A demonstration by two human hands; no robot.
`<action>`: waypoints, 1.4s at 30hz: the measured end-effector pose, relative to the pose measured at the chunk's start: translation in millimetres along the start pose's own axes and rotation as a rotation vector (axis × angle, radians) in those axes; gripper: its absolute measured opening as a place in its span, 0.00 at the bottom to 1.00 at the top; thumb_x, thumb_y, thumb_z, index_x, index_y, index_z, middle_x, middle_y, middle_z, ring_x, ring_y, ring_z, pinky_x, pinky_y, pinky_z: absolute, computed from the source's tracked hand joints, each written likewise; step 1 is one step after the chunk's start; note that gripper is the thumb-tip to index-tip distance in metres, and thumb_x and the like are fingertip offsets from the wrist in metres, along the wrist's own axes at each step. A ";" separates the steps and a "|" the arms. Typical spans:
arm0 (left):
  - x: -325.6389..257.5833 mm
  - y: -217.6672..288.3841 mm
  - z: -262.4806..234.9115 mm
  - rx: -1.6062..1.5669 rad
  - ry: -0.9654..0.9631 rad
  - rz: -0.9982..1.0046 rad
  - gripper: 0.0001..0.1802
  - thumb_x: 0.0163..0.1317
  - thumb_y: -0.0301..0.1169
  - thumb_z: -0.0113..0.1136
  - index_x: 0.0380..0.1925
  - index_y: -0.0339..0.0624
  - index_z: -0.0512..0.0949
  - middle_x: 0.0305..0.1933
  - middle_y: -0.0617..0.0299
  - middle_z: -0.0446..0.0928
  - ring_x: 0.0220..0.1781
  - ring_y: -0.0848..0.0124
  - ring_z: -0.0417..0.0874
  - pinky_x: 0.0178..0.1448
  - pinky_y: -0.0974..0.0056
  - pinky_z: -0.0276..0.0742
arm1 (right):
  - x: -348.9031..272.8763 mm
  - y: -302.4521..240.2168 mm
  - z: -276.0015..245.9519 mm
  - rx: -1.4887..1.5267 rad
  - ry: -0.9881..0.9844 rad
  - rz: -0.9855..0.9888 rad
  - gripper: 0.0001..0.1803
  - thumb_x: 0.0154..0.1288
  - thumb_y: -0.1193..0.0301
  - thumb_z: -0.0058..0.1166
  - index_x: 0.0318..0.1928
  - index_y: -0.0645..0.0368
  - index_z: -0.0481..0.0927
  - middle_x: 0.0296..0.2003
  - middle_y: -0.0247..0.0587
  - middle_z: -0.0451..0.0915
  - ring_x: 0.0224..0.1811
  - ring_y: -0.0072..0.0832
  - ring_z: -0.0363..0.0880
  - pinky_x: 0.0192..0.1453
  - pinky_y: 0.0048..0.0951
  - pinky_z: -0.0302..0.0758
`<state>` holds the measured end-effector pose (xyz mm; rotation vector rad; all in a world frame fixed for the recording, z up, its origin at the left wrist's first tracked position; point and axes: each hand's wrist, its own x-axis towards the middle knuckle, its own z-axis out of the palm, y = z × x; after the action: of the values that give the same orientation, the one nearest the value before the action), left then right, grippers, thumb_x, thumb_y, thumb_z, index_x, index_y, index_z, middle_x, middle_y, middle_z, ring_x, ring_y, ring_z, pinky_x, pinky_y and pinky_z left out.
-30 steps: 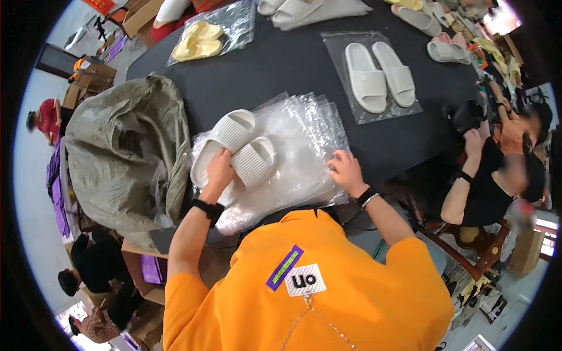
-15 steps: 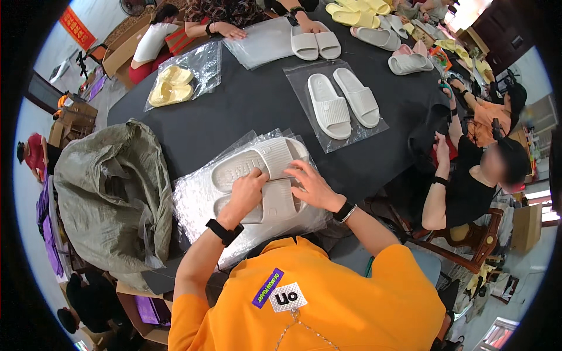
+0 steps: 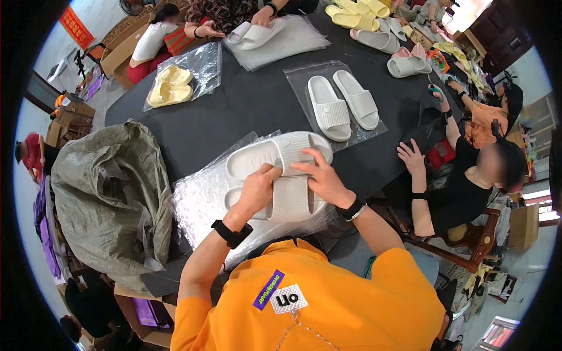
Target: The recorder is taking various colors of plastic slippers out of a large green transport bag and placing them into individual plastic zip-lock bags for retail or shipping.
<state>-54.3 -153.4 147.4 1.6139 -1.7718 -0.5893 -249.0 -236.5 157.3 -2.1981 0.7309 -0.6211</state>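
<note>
Two off-white slide sandals, a far one [image 3: 246, 162] and a near one [image 3: 291, 198], lie side by side with toes to the right, above a stack of clear plastic bags [image 3: 196, 196]. My left hand [image 3: 256, 190] is closed at their inner edges, its curled fingers gripping between the footbeds and the straps. My right hand [image 3: 324, 177] grips the pair at the straps' toe side, index finger stretched across the far strap; its lower fingers are partly hidden.
Another white pair [image 3: 329, 108] lies on a clear bag ahead on the dark table [image 3: 246, 105]. Yellow sandals [image 3: 171, 86] in a bag lie far left. A grey-green sack [image 3: 108, 193] stands at left. Co-workers sit across and at right; one person's hand [image 3: 263, 16] touches sandals.
Both my hands and the off-white pair have shifted right over the bags. Across the table, a person's sandals moved left onto the bag stack. The right-hand co-worker's near hand has lowered.
</note>
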 end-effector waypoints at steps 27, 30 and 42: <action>-144.0 -68.3 15.7 0.331 0.086 -0.418 0.25 0.52 0.31 0.59 0.53 0.49 0.69 0.57 0.52 0.65 0.61 0.52 0.60 0.60 0.48 0.54 | 18.3 134.3 22.6 0.275 0.102 0.367 0.15 0.57 0.70 0.53 0.45 0.63 0.77 0.33 0.43 0.80 0.35 0.27 0.78 0.41 0.26 0.73; -159.7 -68.7 15.9 0.468 0.078 -0.440 0.29 0.54 0.37 0.59 0.57 0.51 0.65 0.60 0.50 0.62 0.64 0.51 0.57 0.62 0.46 0.50 | 2.3 99.9 71.6 0.278 -0.047 0.459 0.17 0.57 0.69 0.52 0.47 0.62 0.76 0.39 0.47 0.78 0.39 0.33 0.78 0.44 0.32 0.73; -195.2 -67.4 31.8 0.468 -0.219 -0.379 0.35 0.59 0.52 0.49 0.65 0.59 0.55 0.70 0.49 0.46 0.71 0.46 0.42 0.66 0.38 0.37 | -25.0 67.9 106.2 0.117 -0.129 0.405 0.24 0.55 0.74 0.51 0.54 0.58 0.68 0.45 0.47 0.71 0.43 0.39 0.73 0.47 0.34 0.70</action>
<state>-27.2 26.4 44.6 2.3166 -1.8666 -0.5649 -222.4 -207.7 34.9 -1.8878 1.0072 -0.3044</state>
